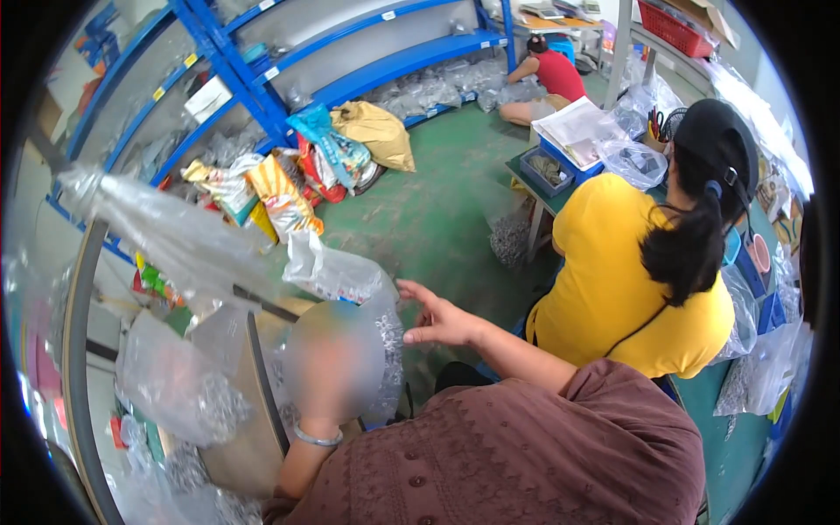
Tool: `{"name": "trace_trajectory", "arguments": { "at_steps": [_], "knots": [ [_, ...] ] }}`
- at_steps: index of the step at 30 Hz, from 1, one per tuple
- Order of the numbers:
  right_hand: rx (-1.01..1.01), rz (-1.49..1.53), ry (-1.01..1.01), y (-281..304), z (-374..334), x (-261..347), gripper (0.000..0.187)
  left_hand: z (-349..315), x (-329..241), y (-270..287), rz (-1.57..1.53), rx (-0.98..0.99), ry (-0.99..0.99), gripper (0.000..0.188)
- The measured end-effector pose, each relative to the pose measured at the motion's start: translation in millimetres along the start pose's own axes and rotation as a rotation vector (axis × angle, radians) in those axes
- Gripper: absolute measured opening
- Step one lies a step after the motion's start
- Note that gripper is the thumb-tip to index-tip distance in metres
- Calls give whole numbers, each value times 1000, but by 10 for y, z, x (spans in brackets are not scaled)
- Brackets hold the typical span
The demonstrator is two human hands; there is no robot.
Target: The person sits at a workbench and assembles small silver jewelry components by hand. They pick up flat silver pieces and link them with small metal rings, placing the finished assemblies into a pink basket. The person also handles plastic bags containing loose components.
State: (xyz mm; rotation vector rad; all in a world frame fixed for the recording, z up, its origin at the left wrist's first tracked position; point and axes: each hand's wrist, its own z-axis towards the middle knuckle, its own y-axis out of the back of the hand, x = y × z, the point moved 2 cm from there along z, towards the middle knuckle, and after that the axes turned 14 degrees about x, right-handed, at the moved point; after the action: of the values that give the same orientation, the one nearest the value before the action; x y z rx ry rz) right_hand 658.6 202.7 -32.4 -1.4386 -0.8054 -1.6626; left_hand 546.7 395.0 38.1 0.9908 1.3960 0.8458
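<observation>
My right hand (444,320) is beside a clear plastic bag (391,337) full of small silvery parts, its thumb and forefinger spread apart at the bag's right side. Nothing shows between those fingers. My left hand (328,376), with a bangle at the wrist, is over the same bag. A round blur covers its fingers, so whether it holds anything is hidden. The bag's loose white mouth (319,262) flops toward the far side.
A metal frame (77,350) stands at left, with clear bags of metal parts (188,385) by it. Sacks (372,131) lean against blue shelves (402,66). A person in yellow (626,280) sits close on my right; another in red (560,74) is low at the back.
</observation>
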Motion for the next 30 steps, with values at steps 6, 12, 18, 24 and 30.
{"name": "trace_trajectory", "arguments": {
  "at_steps": [6, 12, 18, 24, 30],
  "knots": [
    [35, -6, 87, 866, 1012, -360, 33, 1384, 623, -159, -547, -16, -101, 9],
    [-157, -500, 45, 2112, 2042, -293, 21, 3034, 885, 103, -316, 46, -50, 10],
    [-239, -202, 124, 3392, 2979, 376, 9, 4724, 389, 810, -1165, 79, -314, 62],
    [-299, -501, 258, 4677, 3665, 557, 13, 6633, 396, 866, -867, 157, -591, 41],
    [-453, -777, -64, 6333, 4039, 163, 17, 8759, 461, 399, -1059, 416, -614, 8]
  ]
}}
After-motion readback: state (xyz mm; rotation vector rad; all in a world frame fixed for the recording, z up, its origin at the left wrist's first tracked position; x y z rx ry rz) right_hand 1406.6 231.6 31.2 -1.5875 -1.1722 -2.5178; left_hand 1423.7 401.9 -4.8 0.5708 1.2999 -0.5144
